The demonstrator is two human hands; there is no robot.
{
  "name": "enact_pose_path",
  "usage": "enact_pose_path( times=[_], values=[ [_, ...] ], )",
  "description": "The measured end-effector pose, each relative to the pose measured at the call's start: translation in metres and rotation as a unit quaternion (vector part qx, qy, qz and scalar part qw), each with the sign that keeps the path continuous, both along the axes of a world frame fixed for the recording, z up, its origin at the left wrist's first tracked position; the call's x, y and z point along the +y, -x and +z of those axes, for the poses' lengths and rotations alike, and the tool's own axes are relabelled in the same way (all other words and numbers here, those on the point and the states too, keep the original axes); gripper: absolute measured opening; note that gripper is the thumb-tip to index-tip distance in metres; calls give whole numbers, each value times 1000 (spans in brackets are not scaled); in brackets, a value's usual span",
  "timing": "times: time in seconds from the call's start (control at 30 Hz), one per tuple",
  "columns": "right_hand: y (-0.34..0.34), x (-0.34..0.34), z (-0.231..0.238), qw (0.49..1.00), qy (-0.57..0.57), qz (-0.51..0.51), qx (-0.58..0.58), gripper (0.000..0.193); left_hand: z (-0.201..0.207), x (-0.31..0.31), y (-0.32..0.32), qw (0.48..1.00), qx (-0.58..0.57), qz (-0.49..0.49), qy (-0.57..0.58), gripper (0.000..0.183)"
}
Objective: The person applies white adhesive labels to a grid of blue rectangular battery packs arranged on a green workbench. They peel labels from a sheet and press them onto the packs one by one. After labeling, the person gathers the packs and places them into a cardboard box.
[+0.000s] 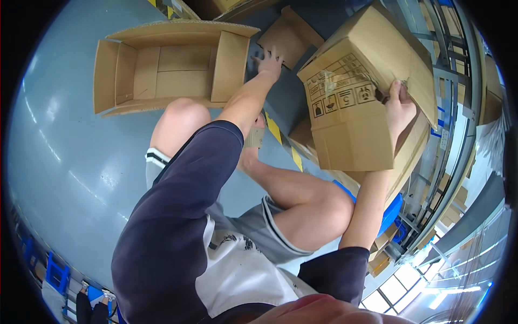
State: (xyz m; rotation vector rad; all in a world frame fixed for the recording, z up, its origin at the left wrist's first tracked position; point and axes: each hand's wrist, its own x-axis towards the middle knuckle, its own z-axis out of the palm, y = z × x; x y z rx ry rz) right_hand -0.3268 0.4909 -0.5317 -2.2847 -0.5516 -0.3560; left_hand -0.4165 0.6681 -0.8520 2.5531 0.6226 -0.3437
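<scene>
My right hand [401, 109] is closed on the edge of a brown cardboard box [353, 129] at the right, its thumb and fingers pinching near a torn spot. The box is tilted, with printed symbols on the side toward me and its flaps hanging loose. Reaching forward, my left hand [270, 63] has its fingers spread and nothing in them. It is over the floor, beside a smaller piece of folded cardboard [286, 40]; whether the fingertips touch it I cannot tell. Left of that hand, an open cardboard box [186, 58] shows its bare inside.
Yellow-and-black floor tape [274, 129] runs past my foot. More cardboard [216, 6] stands at the far edge. Metal racking [453, 81] lines the right side, with a blue bin [392, 213] near my knee. Another person's legs [91, 305] show at the lower left.
</scene>
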Motion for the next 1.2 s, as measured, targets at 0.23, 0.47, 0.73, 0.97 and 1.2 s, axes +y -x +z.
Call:
enact_pose_path(
  times=[0.23, 0.47, 0.73, 0.97, 1.2],
  values=[
    [0, 56, -35, 988, 143, -44, 43, 36, -32, 3, 6, 964, 48, -223, -140, 66],
    [-89, 125, -88, 994, 93, 26, 46, 36, -43, -51, 107, 911, 32, -411, 9, 42],
    [-111, 147, -187, 979, 158, 98, -88, 55, -39, -29, 153, 993, -28, -52, 106, 46],
    [-84, 156, -266, 954, 186, 20, 234, 73, -50, -40, 132, 996, -74, 12, 51, 55],
    [-186, 211, -191, 984, 65, -97, -133, 75, -70, -34, 155, 988, -150, -22, 28, 59]
  ],
)
